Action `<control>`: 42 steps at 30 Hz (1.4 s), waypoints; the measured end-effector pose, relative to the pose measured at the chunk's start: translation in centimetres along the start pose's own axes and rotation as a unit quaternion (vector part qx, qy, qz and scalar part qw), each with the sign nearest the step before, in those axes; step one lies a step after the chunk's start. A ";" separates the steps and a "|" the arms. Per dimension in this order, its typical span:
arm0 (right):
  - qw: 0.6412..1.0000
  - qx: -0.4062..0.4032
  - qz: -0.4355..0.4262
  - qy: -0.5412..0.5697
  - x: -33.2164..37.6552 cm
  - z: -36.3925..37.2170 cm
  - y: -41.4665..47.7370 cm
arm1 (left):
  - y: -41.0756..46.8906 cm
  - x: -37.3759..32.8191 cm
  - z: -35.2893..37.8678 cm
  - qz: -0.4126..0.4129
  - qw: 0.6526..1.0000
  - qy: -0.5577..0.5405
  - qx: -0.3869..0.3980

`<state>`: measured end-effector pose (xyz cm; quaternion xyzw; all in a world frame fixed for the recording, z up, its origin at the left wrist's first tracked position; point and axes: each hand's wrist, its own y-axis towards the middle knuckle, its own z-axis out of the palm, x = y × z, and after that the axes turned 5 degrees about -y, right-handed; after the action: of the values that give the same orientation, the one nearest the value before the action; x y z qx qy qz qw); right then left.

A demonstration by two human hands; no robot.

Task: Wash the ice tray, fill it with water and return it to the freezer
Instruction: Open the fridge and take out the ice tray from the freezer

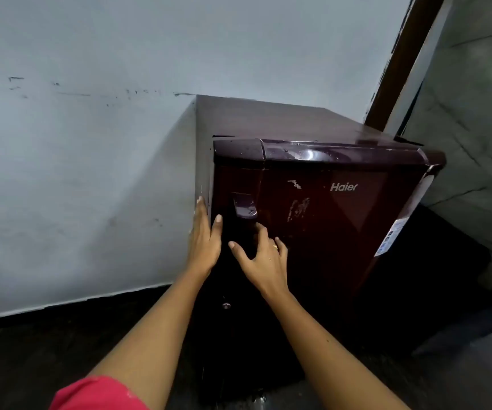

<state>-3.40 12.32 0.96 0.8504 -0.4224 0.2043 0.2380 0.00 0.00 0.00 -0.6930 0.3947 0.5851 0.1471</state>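
Observation:
A small dark maroon Haier fridge [342,208] stands against a pale wall, its door closed. My left hand [205,235] lies flat with straight fingers along the door's left edge, thumb on the door front. My right hand [264,258] hovers at the door front with fingers spread, just below the recessed handle [244,207]. Neither hand holds anything. No ice tray is in view.
The pale blue-grey wall [91,143] runs close along the fridge's left side. A brown door frame [398,63] and a grey marbled wall [469,128] stand at the right. The floor [46,350] is dark. A keyhole [226,306] sits low on the door.

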 end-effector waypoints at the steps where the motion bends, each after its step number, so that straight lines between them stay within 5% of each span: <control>1: 0.999 0.010 0.024 0.043 0.1 0.2 0.2 | 0.5 -0.3 -0.1 -0.016 0.999 -0.043 -0.005; 7: 0.973 0.074 0.079 0.205 0.4 1.7 1.2 | 3.0 0.3 0.5 -0.009 0.994 -0.108 0.000; 23: 0.967 0.133 0.086 0.200 0.9 0.6 1.0 | 2.7 1.4 0.8 -0.004 0.996 -0.087 -0.018; 42: 0.956 0.136 0.076 0.250 -5.8 -8.5 -14.8 | -17.0 -5.9 6.3 0.018 0.994 -0.023 -0.107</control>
<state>4.16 28.72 1.17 0.7620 -0.3806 0.4835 0.2016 7.80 17.36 -0.67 -0.6842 0.3391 0.6418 0.0708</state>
